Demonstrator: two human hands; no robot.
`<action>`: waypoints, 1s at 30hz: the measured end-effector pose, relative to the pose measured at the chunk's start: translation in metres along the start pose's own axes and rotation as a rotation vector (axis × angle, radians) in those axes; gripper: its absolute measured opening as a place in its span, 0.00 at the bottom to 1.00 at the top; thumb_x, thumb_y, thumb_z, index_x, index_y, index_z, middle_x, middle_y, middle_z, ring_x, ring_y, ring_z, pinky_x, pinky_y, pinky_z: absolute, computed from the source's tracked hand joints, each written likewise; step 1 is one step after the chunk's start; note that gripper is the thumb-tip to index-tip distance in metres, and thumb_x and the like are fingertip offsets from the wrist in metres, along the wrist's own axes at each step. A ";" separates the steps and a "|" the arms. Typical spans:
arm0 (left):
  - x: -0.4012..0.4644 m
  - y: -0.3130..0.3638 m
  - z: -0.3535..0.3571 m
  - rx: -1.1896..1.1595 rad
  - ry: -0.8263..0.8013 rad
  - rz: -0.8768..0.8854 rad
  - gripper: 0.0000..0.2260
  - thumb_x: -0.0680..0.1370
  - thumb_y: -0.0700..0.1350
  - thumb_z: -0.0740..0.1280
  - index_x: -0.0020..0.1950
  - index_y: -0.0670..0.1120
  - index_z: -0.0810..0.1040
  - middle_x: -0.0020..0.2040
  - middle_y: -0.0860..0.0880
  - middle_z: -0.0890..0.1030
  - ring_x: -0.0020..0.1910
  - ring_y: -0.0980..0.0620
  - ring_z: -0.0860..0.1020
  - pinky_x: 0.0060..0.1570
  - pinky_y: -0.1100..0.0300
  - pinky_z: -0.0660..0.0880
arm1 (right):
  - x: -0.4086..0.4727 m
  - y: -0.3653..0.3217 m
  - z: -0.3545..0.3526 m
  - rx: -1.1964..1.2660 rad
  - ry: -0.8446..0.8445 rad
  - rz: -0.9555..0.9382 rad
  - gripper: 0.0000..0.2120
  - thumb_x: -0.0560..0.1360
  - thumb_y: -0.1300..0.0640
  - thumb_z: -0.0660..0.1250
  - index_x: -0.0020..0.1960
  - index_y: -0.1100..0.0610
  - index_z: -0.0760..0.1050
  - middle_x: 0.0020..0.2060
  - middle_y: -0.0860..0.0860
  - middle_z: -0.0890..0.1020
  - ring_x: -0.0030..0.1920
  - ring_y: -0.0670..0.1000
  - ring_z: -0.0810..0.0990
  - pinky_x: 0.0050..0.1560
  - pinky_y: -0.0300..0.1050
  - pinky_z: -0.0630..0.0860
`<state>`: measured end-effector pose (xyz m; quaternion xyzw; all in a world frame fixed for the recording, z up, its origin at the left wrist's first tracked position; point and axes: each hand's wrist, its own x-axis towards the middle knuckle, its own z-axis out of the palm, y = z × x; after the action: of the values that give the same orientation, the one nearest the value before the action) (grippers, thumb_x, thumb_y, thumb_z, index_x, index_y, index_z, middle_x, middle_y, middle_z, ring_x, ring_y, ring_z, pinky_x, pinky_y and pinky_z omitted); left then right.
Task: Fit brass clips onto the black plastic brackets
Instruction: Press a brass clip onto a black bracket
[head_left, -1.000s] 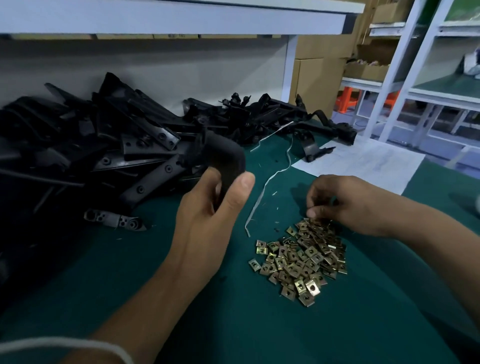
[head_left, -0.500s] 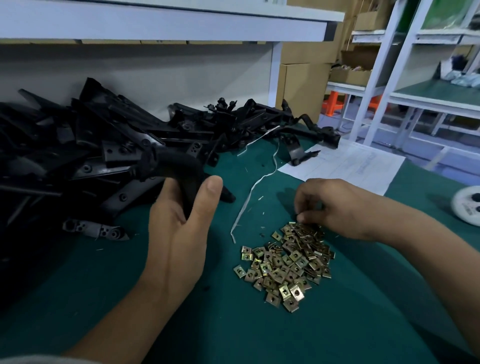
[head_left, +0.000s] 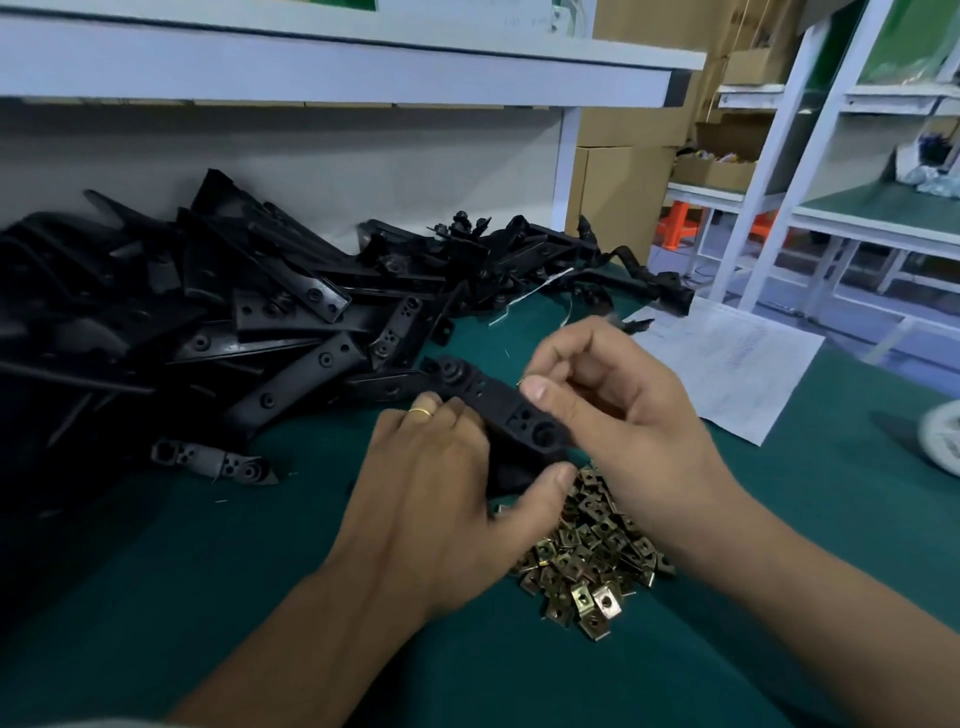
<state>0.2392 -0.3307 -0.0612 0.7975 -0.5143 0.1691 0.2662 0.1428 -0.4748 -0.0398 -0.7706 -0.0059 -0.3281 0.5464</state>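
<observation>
My left hand (head_left: 447, 499) grips a black plastic bracket (head_left: 498, 410) above the green mat, thumb under its near end, fingers over its top. My right hand (head_left: 613, 410) meets the bracket's right end, thumb on its upper edge and fingers curled; a thin brass edge shows at the thumb tip, so it seems to pinch a brass clip. A heap of brass clips (head_left: 587, 561) lies on the mat just below both hands. A big pile of black brackets (head_left: 208, 322) fills the left and back of the table.
One loose small bracket (head_left: 213, 460) lies by the pile's front edge. A white paper sheet (head_left: 727, 369) lies at the right, a white round object (head_left: 943, 436) at the far right edge. A white shelf runs overhead; cardboard boxes and white racks stand behind.
My left hand has brought the bracket out of the pile toward the middle. My right hand has lifted from the clip heap and come up to the bracket's end.
</observation>
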 end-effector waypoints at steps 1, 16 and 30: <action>0.000 0.001 0.001 0.033 -0.023 -0.046 0.19 0.77 0.69 0.50 0.41 0.57 0.68 0.38 0.59 0.67 0.44 0.53 0.66 0.48 0.55 0.64 | -0.001 0.002 0.003 0.001 0.032 0.001 0.02 0.81 0.63 0.69 0.50 0.59 0.77 0.41 0.62 0.77 0.42 0.66 0.74 0.42 0.56 0.74; -0.002 0.010 0.010 -0.004 0.002 -0.175 0.17 0.71 0.65 0.58 0.52 0.56 0.70 0.40 0.63 0.70 0.46 0.55 0.72 0.73 0.45 0.62 | 0.003 0.005 -0.004 0.236 0.101 0.107 0.10 0.74 0.68 0.73 0.55 0.64 0.85 0.44 0.58 0.88 0.44 0.54 0.88 0.49 0.40 0.83; -0.002 0.006 0.012 0.065 -0.057 -0.104 0.21 0.71 0.64 0.58 0.57 0.53 0.70 0.46 0.59 0.73 0.53 0.53 0.73 0.78 0.43 0.54 | 0.004 0.006 -0.007 0.220 0.015 0.162 0.11 0.73 0.66 0.74 0.55 0.63 0.86 0.45 0.59 0.88 0.47 0.55 0.89 0.51 0.41 0.83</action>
<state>0.2333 -0.3379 -0.0703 0.8358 -0.4740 0.1488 0.2337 0.1447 -0.4841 -0.0412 -0.7014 0.0246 -0.2859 0.6524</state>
